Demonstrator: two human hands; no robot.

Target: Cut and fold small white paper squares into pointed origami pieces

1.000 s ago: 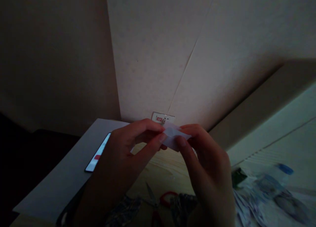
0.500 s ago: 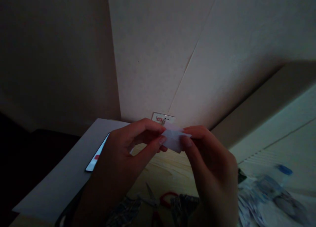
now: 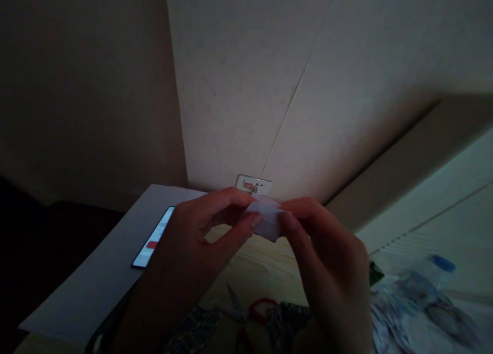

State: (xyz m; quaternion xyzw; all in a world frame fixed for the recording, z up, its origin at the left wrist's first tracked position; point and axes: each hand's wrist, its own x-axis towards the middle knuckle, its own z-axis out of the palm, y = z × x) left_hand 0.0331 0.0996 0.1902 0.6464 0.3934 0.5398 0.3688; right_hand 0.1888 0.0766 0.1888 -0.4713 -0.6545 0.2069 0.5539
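A small folded piece of white paper is held up between both hands, above the wooden table. My left hand pinches its left edge between thumb and fingers. On the opposite edge, the thumb and fingers of my right hand are closed. The paper shows creases and a raised, folded upper part. Below the hands lie scissors with red handles, their blades spread apart; sleeve cuffs partly cover them.
A lit phone rests on a large white sheet at the left, partly behind my left arm. A wall socket is behind the paper. To the right are clear plastic packaging and a blue cap.
The folded paper has shifted slightly left and its shape looks more compact, with the points drawn in. Both hands keep their pinch, and slightly more of the phone shows.
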